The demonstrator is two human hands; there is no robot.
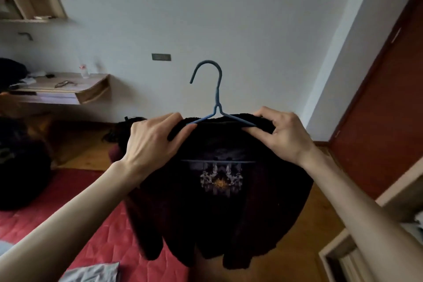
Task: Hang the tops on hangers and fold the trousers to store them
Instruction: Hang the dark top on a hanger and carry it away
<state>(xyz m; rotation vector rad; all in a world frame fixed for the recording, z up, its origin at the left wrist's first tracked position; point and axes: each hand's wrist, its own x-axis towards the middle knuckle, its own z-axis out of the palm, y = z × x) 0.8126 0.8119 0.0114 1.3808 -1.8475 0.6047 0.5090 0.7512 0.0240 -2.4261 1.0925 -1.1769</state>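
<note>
A black top with a small printed picture on its chest hangs in the air in front of me on a blue wire hanger. The hanger's hook points up and to the left, and its arms run inside the neck opening. My left hand grips the top's left shoulder over the hanger arm. My right hand pinches the right shoulder fabric against the other arm. The hem of the top dangles above the bed edge and the floor.
A red quilted bed lies below left, with a grey garment at its near edge and a dark pile at the left. A wall-mounted wooden desk stands behind, a red-brown door at right.
</note>
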